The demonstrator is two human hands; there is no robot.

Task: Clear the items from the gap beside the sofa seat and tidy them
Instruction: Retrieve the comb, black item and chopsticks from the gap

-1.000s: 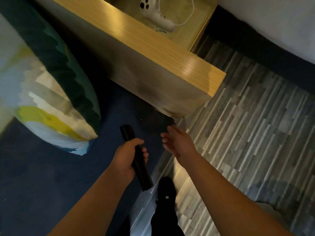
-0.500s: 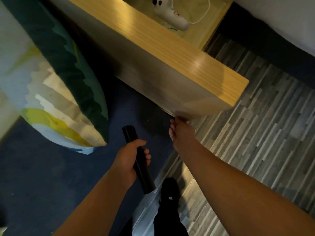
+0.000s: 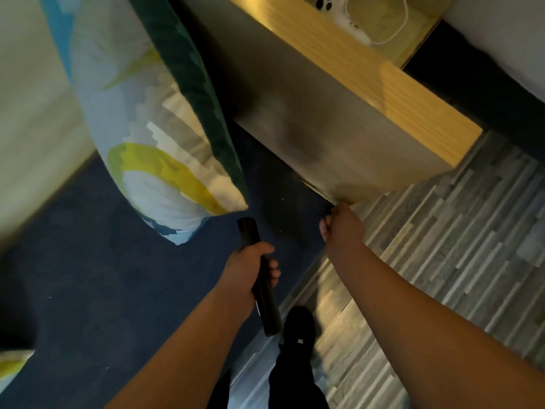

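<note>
My left hand (image 3: 250,268) grips a long black remote control (image 3: 259,276) around its middle, held over the dark blue sofa seat (image 3: 103,276). My right hand (image 3: 342,222) is at the dark gap between the seat and the wooden side table (image 3: 339,137), right at the table's bottom corner. Its fingers are curled, and whether they pinch anything cannot be told. The gap itself lies in shadow and nothing inside it can be made out.
A patterned cushion (image 3: 153,122) leans on the sofa to the left of the gap. A white game controller (image 3: 333,7) with a white cable (image 3: 392,28) lies on the side table. Grey striped floor (image 3: 457,246) spreads to the right, with my black-clad leg (image 3: 295,349) below.
My right hand has reached forward from mid-air to the table's bottom corner at the gap and curled its fingers. The left hand keeps its hold on the remote. The view has shifted closer.
</note>
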